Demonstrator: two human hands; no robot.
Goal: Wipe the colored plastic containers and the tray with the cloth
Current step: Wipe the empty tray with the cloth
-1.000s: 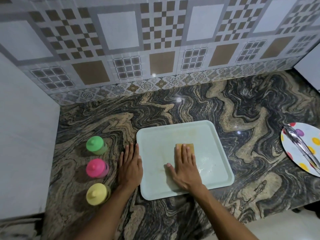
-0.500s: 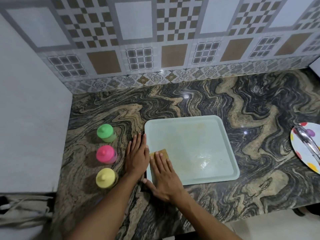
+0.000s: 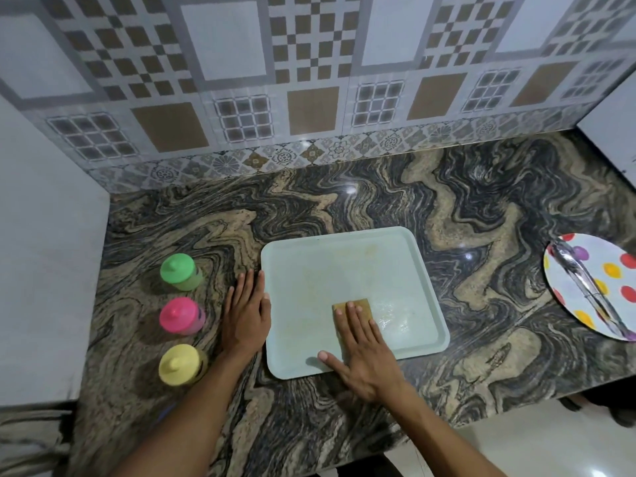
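A pale green tray (image 3: pixel 344 256) lies flat on the marbled counter. My right hand (image 3: pixel 364 352) presses a small tan cloth (image 3: pixel 361 303) flat onto the tray's near middle, fingers spread over it. My left hand (image 3: pixel 246 311) rests flat on the counter, its fingers touching the tray's left rim. Left of that hand stand three small lidded plastic containers in a column: green (image 3: pixel 179 271) farthest, pink (image 3: pixel 180 316) in the middle, yellow (image 3: pixel 180 364) nearest. A wet sheen shows on the tray right of the cloth.
A round plate with coloured dots (image 3: pixel 592 287) lies at the right edge, metal tongs (image 3: pixel 585 287) across it. A tiled wall closes the back, and a plain white panel (image 3: pixel 41 270) stands on the left. The counter's front edge runs just below the tray.
My right hand has slid the cloth from the tray's near-left corner back toward its middle. My left hand stays against the left rim. The containers have not moved.
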